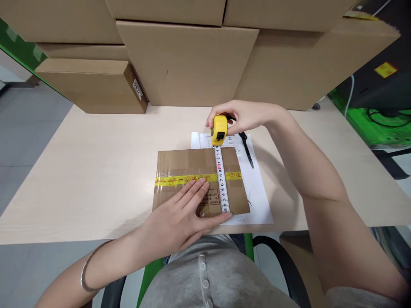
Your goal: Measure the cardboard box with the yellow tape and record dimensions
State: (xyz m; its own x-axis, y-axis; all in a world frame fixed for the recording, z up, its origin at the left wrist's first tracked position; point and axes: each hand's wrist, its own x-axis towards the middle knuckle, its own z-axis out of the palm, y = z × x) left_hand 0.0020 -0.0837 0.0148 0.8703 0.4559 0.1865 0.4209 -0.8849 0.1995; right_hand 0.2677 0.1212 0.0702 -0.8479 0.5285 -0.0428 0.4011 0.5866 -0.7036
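A small cardboard box (186,162) with a band of yellow printed tape lies on white paper (261,205). Stretched across its top from far to near edge is the white blade (221,175) of a tape measure. My right hand (239,115) grips the tape measure's yellow case (219,128) at the far edge. My left hand (183,214) rests on the box with its fingers stretched out. Its thumb reaches the blade's near end and partly hides it. A black pen (246,149) lies on the paper right of the box.
Large cardboard boxes (189,64) are stacked along the table's back. A flatter box (93,85) with a label stands at the back left. The pale table (80,179) ends at its front edge, close to my body. A dark machine (369,81) is at the right.
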